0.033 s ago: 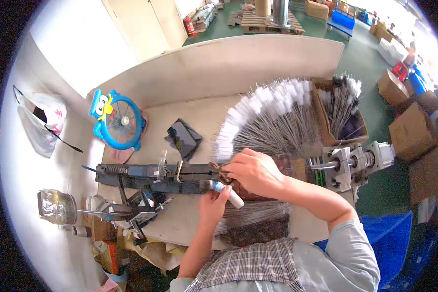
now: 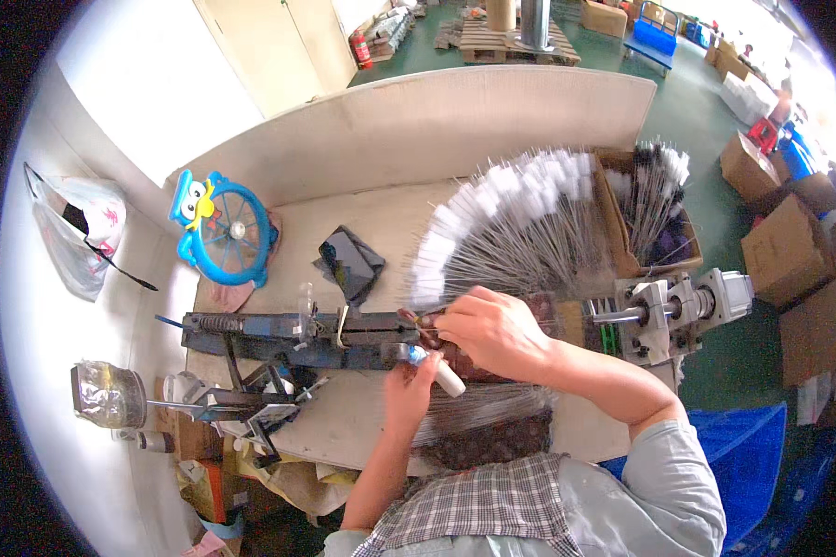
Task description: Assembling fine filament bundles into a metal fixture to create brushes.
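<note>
The thin wire rod [image 2: 424,320] sits at the right end of the blue bench machine [image 2: 288,336], pinched in my right hand [image 2: 492,330]. My left hand [image 2: 409,385] is curled around a white tube [image 2: 441,371] just below. Behind fans a spread of white-tipped rods [image 2: 520,223].

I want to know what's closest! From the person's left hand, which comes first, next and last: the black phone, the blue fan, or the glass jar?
From the left hand:
1. Black phone, up and a little to the left on the table.
2. Blue fan, farther left, toward the back of the table.
3. Glass jar, far left, past the table's edge.
</note>
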